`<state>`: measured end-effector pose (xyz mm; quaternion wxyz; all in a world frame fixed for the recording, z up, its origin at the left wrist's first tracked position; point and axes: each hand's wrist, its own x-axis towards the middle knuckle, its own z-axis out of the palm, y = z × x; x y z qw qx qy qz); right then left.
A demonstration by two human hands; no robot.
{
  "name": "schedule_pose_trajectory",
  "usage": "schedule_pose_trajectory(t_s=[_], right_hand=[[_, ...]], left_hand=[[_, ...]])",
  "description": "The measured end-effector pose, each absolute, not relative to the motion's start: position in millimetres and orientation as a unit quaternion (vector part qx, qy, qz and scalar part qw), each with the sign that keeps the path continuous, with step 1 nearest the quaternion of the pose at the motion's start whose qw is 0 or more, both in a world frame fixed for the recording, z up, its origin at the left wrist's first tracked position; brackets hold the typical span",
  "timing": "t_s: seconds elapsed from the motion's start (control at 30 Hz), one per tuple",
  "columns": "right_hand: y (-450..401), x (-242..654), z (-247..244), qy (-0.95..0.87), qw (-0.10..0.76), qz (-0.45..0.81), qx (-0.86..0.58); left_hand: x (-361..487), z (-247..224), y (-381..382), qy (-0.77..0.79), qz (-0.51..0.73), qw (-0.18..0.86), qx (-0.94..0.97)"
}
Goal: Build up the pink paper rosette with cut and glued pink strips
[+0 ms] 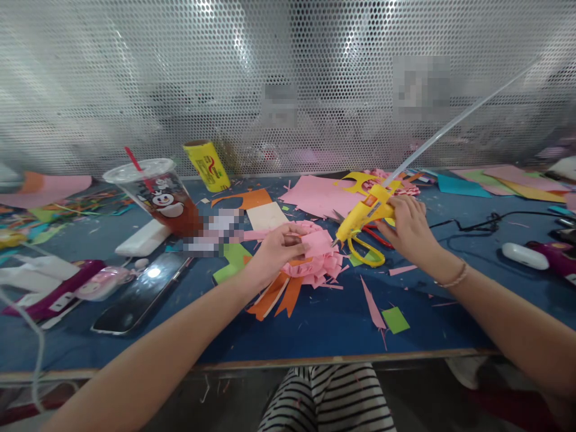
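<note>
Between the fingers of my left hand (pixel 281 249) is a small pink paper piece (pixel 317 243), held over a ruffled pink paper rosette (pixel 321 271). Orange paper strips (pixel 288 297) stick out from under the rosette toward me. My right hand (pixel 410 225) is wrapped round the handle of a yellow glue gun (pixel 365 211). Its nozzle points down and left, close to the right edge of the pink piece; whether it touches, I cannot tell. A long clear glue stick (pixel 450 126) runs out of its back. Yellow-handled scissors (pixel 366 255) lie under the gun.
At the left stand a drink cup (pixel 173 207) with a red straw and a yellow tube (pixel 207 167). A phone (pixel 144 294) lies nearer me. Pink sheets (pixel 315 195), green scraps (pixel 396 320) and a black cable (pixel 486 221) are spread about. A perforated metal panel (pixel 315 60) rises behind the table.
</note>
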<state>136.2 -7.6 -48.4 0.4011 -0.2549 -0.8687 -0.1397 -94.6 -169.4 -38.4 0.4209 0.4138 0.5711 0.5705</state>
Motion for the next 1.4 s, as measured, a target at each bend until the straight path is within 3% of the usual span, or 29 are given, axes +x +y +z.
schedule_pose_trajectory(t_s=[0.73, 0.97, 1.4], right_hand=[[-8, 137, -46, -0.855, 0.416, -0.125, -0.284], [-7, 136, -46, -0.836, 0.459, -0.127, -0.271], [-6, 141, -49, -0.866, 0.419, -0.15, -0.227]], left_hand=[[-94, -39, -171, 0.549, 0.54, 0.465, 0.436], [-92, -38, -171, 0.562, 0.535, 0.458, 0.435], [-89, -34, -170, 0.58, 0.564, 0.449, 0.38]])
